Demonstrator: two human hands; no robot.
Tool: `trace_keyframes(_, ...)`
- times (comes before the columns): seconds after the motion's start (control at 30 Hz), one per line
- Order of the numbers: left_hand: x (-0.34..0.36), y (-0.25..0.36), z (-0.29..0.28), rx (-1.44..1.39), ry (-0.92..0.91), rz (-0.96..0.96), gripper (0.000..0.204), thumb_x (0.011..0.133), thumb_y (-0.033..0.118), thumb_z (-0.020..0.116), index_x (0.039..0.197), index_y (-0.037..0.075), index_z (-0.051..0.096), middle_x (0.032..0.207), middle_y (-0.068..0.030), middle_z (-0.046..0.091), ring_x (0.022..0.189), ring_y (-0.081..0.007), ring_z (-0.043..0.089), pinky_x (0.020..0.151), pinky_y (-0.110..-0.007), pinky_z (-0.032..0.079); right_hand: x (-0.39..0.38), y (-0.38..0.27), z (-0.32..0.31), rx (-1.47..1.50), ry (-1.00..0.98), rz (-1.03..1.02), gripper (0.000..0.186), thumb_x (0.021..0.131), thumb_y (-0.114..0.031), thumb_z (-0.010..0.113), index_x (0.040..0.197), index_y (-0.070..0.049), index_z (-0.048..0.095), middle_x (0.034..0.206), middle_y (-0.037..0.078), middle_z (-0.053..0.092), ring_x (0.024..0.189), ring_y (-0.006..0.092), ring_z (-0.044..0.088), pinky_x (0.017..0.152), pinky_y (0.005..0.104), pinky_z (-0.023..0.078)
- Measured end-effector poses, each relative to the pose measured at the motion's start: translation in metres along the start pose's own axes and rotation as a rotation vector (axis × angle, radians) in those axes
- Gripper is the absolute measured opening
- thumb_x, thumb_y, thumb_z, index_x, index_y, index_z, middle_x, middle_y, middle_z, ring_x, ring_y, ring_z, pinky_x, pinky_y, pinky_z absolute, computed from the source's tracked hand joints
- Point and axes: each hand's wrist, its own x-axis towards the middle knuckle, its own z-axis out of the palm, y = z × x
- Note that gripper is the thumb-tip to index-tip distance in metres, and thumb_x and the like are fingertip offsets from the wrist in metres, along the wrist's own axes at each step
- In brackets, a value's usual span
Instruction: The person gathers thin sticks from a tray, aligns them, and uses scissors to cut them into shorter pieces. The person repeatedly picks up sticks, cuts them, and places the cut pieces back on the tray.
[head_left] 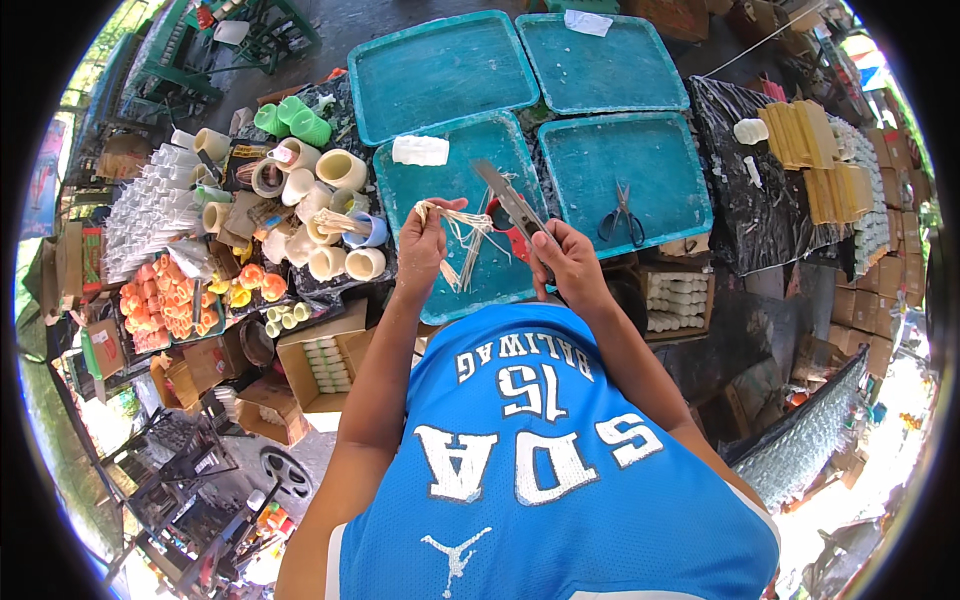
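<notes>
My left hand [422, 240] is closed in a pinch on a bundle of cream strings [462, 217], whose loose ends spread to the right over a teal tray [405, 190]. In my right hand [570, 262] is a long grey utility knife [515, 203], its end pointing up and left. The knife passes above a red ring-shaped item [516, 242], partly hidden behind it. More pale strings [463, 270] lie on the tray below my hands. Toward the tray's upper left sits a white wrapped pack [420, 151].
Three more teal trays adjoin it; the near right tray [600, 160] holds dark-handled scissors [622, 218]. At left stand cream cups [341, 170], orange pieces [165, 305] and white pieces [150, 215]. Yellow sticks [800, 135] lie on black plastic at right. Open cardboard boxes [325, 360] stand below the table.
</notes>
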Motion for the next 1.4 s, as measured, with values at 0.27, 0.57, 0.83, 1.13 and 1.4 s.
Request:
trace_keyframes(0.27,-0.003,-0.004,0.000,-0.026,-0.037,-0.001,0.030,0.118,0.024,0.044,0.129,0.003,0.061,0.101,-0.0024,0.066,0.058,-0.0003,0.036,0.052,-0.019,0.033,-0.009,-0.007,0.009,-0.226,0.135,-0.033,0.029,0.107,-0.033,0.068,0.102,-0.005,0.061,0.075,0.005,0.067,0.059,0.0108,0.064,0.057,0.0276,0.051)
trace_keyframes(0.57,-0.009,0.003,-0.003,-0.028,-0.073,-0.043,0.031,0.116,0.017,0.042,0.134,-0.002,0.060,0.092,0.0020,0.056,0.063,-0.0016,0.037,0.057,-0.022,0.034,-0.026,-0.050,0.035,-1.512,0.243,-0.630,0.041,0.090,-0.031,0.081,0.128,-0.018,0.075,0.085,0.003,0.060,0.074,0.0225,0.059,0.066,0.0378,0.043)
trace_keyframes(0.83,-0.013,0.006,-0.001,0.042,-0.090,-0.039,0.031,0.115,0.015,0.044,0.135,-0.003,0.059,0.077,0.0043,0.046,0.063,-0.0032,0.035,0.059,-0.022,0.033,-0.029,-0.061,0.039,-1.673,0.210,-0.700,0.041,0.086,-0.027,0.082,0.127,-0.021,0.077,0.093,0.000,0.060,0.084,0.0187,0.059,0.073,0.0366,0.042)
trace_keyframes(1.13,-0.016,0.004,-0.002,0.069,-0.104,-0.082,0.031,0.115,0.015,0.043,0.134,-0.002,0.061,0.074,0.0054,0.045,0.063,-0.0029,0.037,0.059,-0.022,0.034,-0.019,-0.059,0.035,-1.749,0.196,-0.775,0.042,0.087,-0.024,0.082,0.129,-0.022,0.078,0.094,0.001,0.061,0.088,0.0198,0.059,0.078,0.0375,0.043)
trace_keyframes(1.4,-0.015,-0.008,-0.009,0.115,-0.135,-0.084,0.031,0.116,0.016,0.045,0.135,-0.002,0.060,0.104,-0.0040,0.070,0.064,-0.0023,0.042,0.061,-0.021,0.040,-0.019,-0.058,0.034,-1.854,0.167,-0.848,0.041,0.089,-0.016,0.072,0.129,-0.024,0.078,0.099,0.001,0.065,0.092,0.0173,0.061,0.081,0.0348,0.044)
